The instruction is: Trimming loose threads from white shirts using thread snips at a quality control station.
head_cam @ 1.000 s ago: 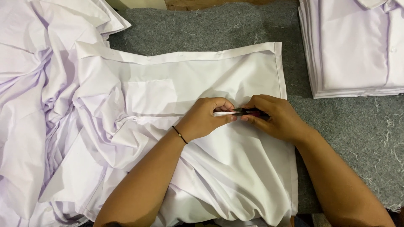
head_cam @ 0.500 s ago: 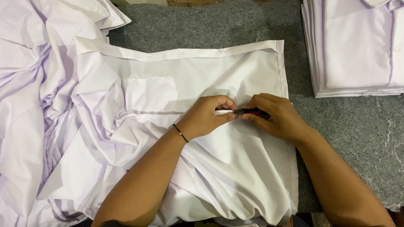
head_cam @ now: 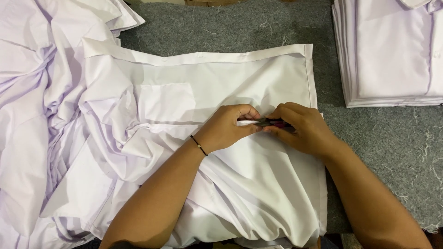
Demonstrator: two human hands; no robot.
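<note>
A grey felt-covered table (head_cam: 240,27) carries one heap of crumpled white shirts (head_cam: 32,115) at the left, one neat stack of folded shirts (head_cam: 392,50) at the right, and one white shirt (head_cam: 221,78) spread flat between them. On its middle, the left hand (head_cam: 226,129) pinches a fabric fold, fingers closed, while the right hand (head_cam: 302,127) grips one small dark tool (head_cam: 271,123) touching that fold.

Both forearms are bare, with no sleeves in view. A thin dark cord bracelet (head_cam: 199,145) with a small bead circles the left wrist. The hands wear no rings or gloves.
</note>
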